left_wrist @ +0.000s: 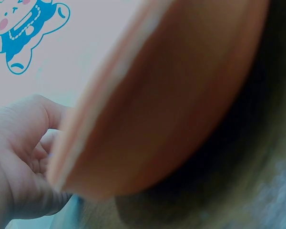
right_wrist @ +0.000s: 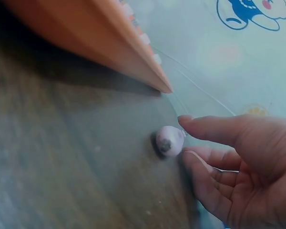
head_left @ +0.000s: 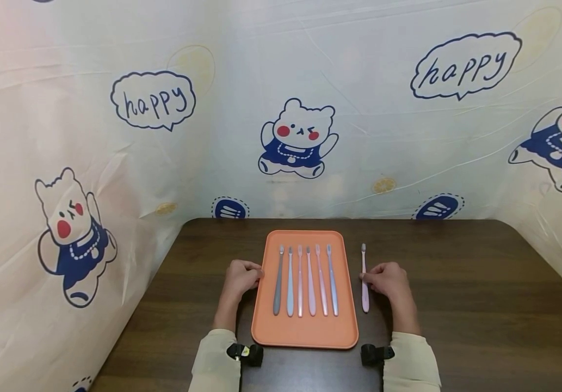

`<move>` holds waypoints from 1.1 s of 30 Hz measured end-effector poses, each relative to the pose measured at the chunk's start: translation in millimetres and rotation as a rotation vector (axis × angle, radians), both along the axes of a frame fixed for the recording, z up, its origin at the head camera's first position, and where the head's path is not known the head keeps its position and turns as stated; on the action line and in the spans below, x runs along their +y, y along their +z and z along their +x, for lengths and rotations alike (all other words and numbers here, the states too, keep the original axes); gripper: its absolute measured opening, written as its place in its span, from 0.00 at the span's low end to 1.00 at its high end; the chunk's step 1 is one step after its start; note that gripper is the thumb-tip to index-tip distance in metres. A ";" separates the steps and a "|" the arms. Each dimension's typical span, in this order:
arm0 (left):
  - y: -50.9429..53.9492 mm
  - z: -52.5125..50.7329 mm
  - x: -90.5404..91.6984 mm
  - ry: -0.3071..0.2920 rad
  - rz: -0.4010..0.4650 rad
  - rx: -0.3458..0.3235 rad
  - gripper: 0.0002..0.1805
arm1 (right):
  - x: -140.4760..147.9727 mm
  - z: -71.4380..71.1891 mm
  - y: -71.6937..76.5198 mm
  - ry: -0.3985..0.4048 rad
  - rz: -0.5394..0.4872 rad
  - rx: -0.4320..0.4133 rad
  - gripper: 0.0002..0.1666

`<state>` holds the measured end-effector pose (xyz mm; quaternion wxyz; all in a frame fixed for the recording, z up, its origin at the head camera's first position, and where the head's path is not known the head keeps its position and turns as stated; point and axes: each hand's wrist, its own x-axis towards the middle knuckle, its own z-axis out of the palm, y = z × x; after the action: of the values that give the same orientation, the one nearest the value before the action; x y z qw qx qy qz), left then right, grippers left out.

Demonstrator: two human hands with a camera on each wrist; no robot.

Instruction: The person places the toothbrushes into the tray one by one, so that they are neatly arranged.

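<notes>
An orange tray (head_left: pixel 305 333) lies on the table, with several toothbrushes (head_left: pixel 312 288) side by side in it, their heads toward the far end. My left hand (head_left: pixel 243 276) grips the tray's left rim; in the left wrist view the rim hides part of the fingers. To the right of the tray, a pale pink toothbrush (head_left: pixel 365 299) lies lengthwise on the table. The thumb and fingers of my right hand (head_left: pixel 387 277) pinch it near its middle. The right wrist view shows its rounded handle end (right_wrist: pixel 170 141) close to the fingertips.
Dark wood table (head_left: pixel 467 272) extends on both sides of the tray. A pale printed curtain (head_left: pixel 300 65) hangs behind the table and along its sides. Black wrist straps (head_left: pixel 377 355) sit over the light sleeves.
</notes>
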<state>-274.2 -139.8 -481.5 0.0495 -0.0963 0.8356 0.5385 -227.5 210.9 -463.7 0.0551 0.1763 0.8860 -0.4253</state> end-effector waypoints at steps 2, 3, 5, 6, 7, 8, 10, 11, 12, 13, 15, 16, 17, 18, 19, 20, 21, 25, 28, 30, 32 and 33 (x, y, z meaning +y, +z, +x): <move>-0.3 0.0 0.1 0.002 -0.003 0.001 0.11 | -0.6 -0.8 -0.7 -0.001 0.016 -0.003 0.17; -0.3 -0.1 0.4 0.005 -0.003 -0.001 0.11 | -0.8 -1.1 -1.0 -0.003 0.022 -0.006 0.16; -0.1 -0.2 0.8 0.012 -0.003 -0.005 0.10 | -1.1 -2.0 -1.9 -0.009 0.027 -0.009 0.16; -0.3 -0.3 0.9 0.012 -0.004 -0.003 0.11 | -1.4 -2.0 -2.2 -0.010 0.029 -0.009 0.15; -0.3 -0.4 1.0 0.015 -0.003 -0.004 0.11 | -1.8 -1.7 -2.1 -0.011 0.028 -0.009 0.15; -0.2 -0.3 1.2 0.018 -0.002 -0.006 0.11 | -1.9 -1.5 -2.3 -0.012 0.026 -0.010 0.14; -0.5 -0.2 1.2 0.018 -0.002 -0.001 0.11 | -1.8 -1.7 -2.7 -0.017 0.020 -0.010 0.14; -0.5 -0.1 1.1 0.016 -0.001 0.002 0.11 | -1.8 -1.7 -2.7 -0.018 0.018 -0.009 0.14; -0.7 0.0 1.1 0.014 0.000 0.005 0.11 | -1.8 -1.6 -2.5 -0.018 0.015 -0.009 0.14; -0.6 0.1 1.1 0.014 0.002 0.004 0.11 | -1.7 -1.5 -2.2 -0.018 0.012 -0.008 0.14; -0.5 0.3 1.0 0.010 0.001 0.007 0.11 | -1.1 -2.0 -2.2 -0.019 0.007 -0.007 0.14; -0.2 0.3 1.0 0.010 0.000 0.006 0.11 | -0.9 -2.1 -2.3 -0.021 0.006 -0.007 0.14; -0.1 0.3 0.9 0.009 0.000 0.006 0.11 | -1.2 -2.1 -2.2 -0.023 0.006 -0.007 0.14; 0.1 0.2 1.0 0.010 -0.001 0.005 0.11 | -1.6 -1.8 -2.0 -0.026 0.008 -0.007 0.15; 0.2 0.2 0.9 0.010 -0.003 0.005 0.11 | -2.1 -1.9 -2.2 -0.029 0.014 -0.007 0.15; 0.2 0.1 0.8 0.011 -0.002 0.005 0.11 | -2.7 -2.0 -2.4 -0.032 0.023 -0.007 0.15; 0.5 0.2 0.9 0.012 -0.001 0.005 0.11 | -3.5 -1.9 -2.4 -0.035 0.034 -0.008 0.15; 0.8 0.1 1.5 0.017 -0.003 0.001 0.10 | -5.9 -2.1 -4.1 -0.051 0.061 -0.021 0.15; 0.6 -0.2 2.1 0.022 -0.008 -0.003 0.10 | -5.8 -3.2 -6.0 -0.057 0.062 -0.024 0.17; 0.5 -0.6 2.2 0.025 -0.010 -0.005 0.10 | -4.6 -4.5 -7.5 -0.055 0.061 -0.018 0.17; 0.3 -1.0 2.1 0.024 -0.010 -0.002 0.10 | -2.9 -5.3 -8.6 -0.049 0.061 -0.008 0.17; 0.4 -1.1 2.0 0.023 -0.010 0.001 0.10 | -1.8 -5.7 -9.3 -0.044 0.062 -0.002 0.17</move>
<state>-275.3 -137.8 -481.1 0.0424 -0.1059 0.8372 0.5348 -233.2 209.1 -472.9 0.0412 0.1980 0.8947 -0.3983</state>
